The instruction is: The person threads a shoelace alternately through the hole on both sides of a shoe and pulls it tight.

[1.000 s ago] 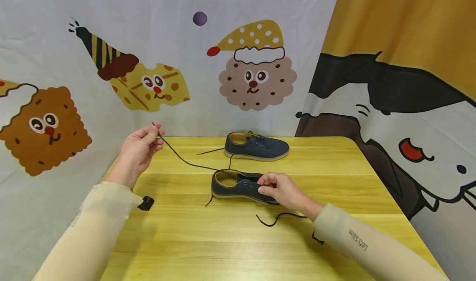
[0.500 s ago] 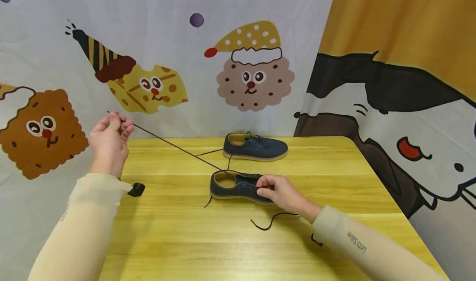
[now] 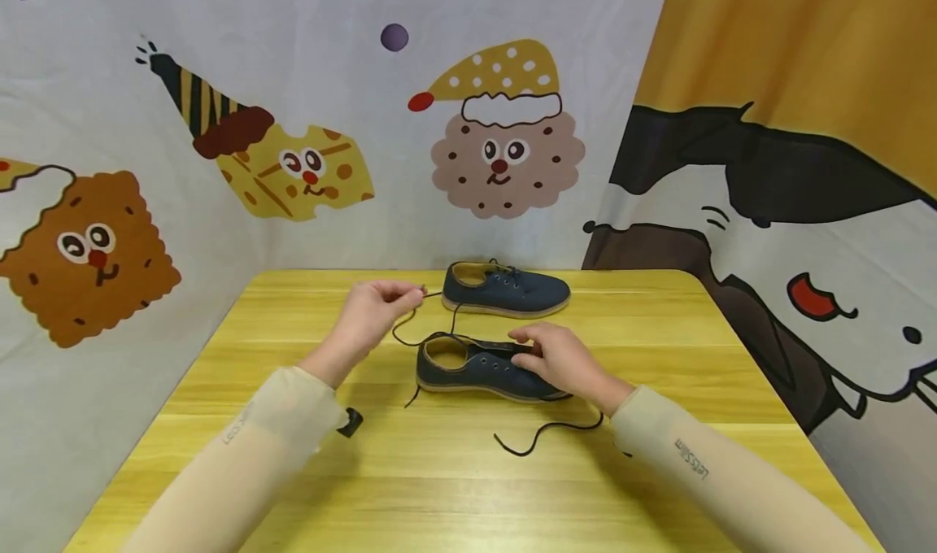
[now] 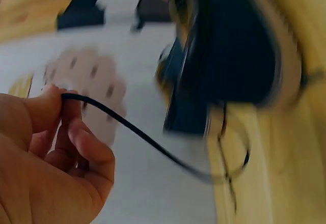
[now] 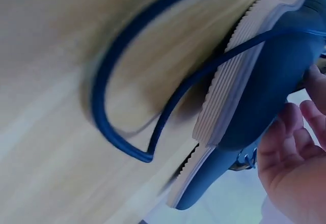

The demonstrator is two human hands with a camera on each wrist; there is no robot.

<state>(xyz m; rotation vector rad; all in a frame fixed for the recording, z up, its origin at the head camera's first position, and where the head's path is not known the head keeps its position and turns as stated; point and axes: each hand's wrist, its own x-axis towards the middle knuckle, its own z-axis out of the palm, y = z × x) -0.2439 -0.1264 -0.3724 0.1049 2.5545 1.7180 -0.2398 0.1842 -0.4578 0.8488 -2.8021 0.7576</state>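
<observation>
A dark blue lace-up shoe [image 3: 468, 372] stands on the table with its toe to the right and its eyelets in view. My left hand [image 3: 369, 317], raised left of its heel, pinches a black shoelace [image 4: 145, 137] between thumb and fingers; the lace hangs in a slack curve towards the shoe. At the front of this shoe is my right hand [image 3: 560, 362], thumb and fingers curled about the upper by the lace opening and covering part of the toe. In the right wrist view a loop of lace [image 5: 104, 102] runs from the toe over the tabletop.
Behind stands a matching shoe [image 3: 530, 294], with lace through its eyelets, close to the printed curtain [image 3: 329, 248]. A loose lace end [image 3: 542, 431] curves over the wooden table [image 3: 439, 504] in front. Black wrist-camera mounts [image 3: 350, 423] sit below the sleeves.
My left hand pulled the lace out to the left until taut, then came back right and lower, leaving it slack. The right hand stayed at the shoe, its fingers now spread wider.
</observation>
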